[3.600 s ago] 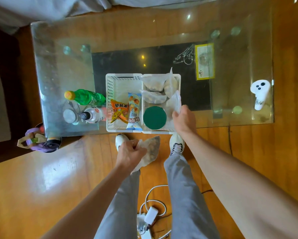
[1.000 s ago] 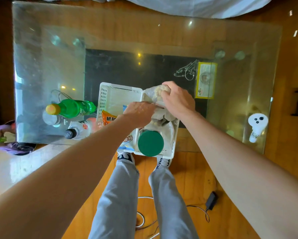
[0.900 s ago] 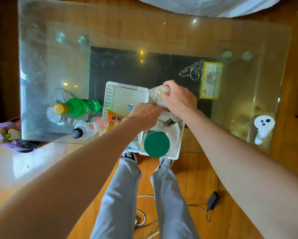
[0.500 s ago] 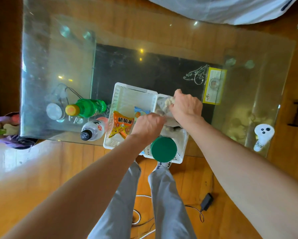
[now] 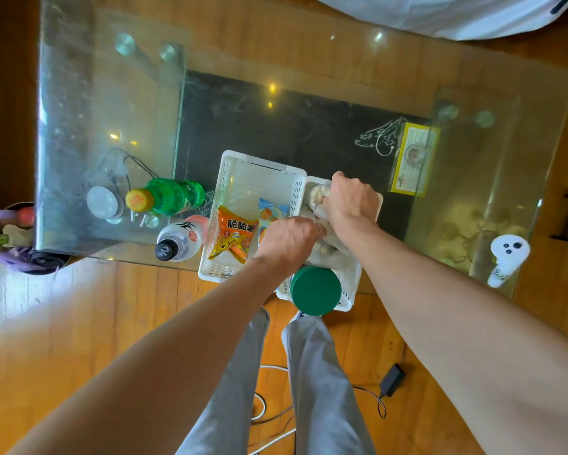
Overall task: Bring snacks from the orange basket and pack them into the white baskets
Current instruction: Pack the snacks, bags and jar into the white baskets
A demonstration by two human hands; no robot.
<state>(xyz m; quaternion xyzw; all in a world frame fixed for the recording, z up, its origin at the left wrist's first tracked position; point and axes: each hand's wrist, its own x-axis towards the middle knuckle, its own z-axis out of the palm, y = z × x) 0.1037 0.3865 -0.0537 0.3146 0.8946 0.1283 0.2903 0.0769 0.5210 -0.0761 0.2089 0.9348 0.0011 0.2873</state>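
While hands work beside it, orange packet (image 5: 231, 236) reads 脆脆著.

Both bare forearms reach forward; the left hand (image 5: 287, 243) sits knuckles-up with fingers curled, the right hand (image 5: 353, 198) just beyond it, gripping.

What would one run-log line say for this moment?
step: packing | left hand: gripping clear snack bag | right hand: gripping another bag | place: right white basket
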